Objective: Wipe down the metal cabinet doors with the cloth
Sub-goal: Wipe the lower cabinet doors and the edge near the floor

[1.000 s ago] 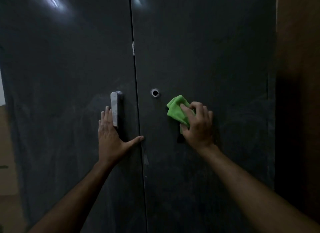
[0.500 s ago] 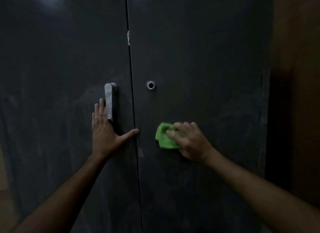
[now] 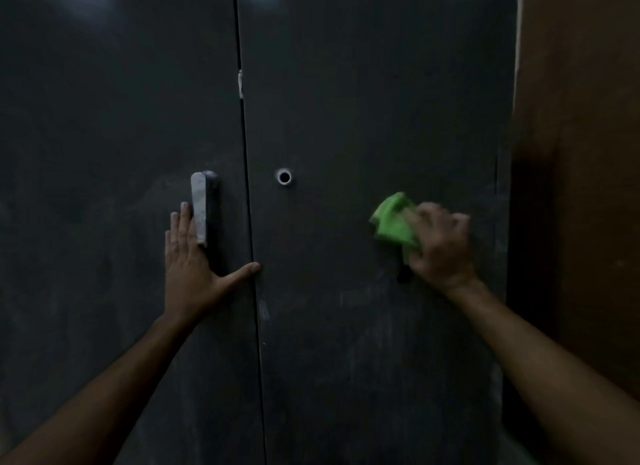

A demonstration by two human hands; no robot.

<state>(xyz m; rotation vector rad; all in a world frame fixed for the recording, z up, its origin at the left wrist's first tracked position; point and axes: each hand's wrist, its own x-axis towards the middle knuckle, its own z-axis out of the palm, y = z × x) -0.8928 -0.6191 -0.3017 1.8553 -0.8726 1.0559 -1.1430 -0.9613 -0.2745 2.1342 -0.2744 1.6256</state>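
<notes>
Two dark grey metal cabinet doors fill the view, the left door (image 3: 104,153) and the right door (image 3: 374,101), with a thin seam between them. My left hand (image 3: 188,267) presses flat on the left door, fingers straight beside the silver handle (image 3: 200,208), thumb reaching the seam. My right hand (image 3: 440,246) grips a crumpled bright green cloth (image 3: 393,222) and holds it against the right door, near its right edge. The hand is slightly blurred.
A round keyhole (image 3: 284,177) sits on the right door left of the cloth. A brown wall (image 3: 581,153) borders the cabinet on the right. Pale smears mark the lower right door (image 3: 363,326).
My right hand swept the cloth down and left below the keyhole, then up and right toward the door's right edge. My left hand stayed pressed by the handle.
</notes>
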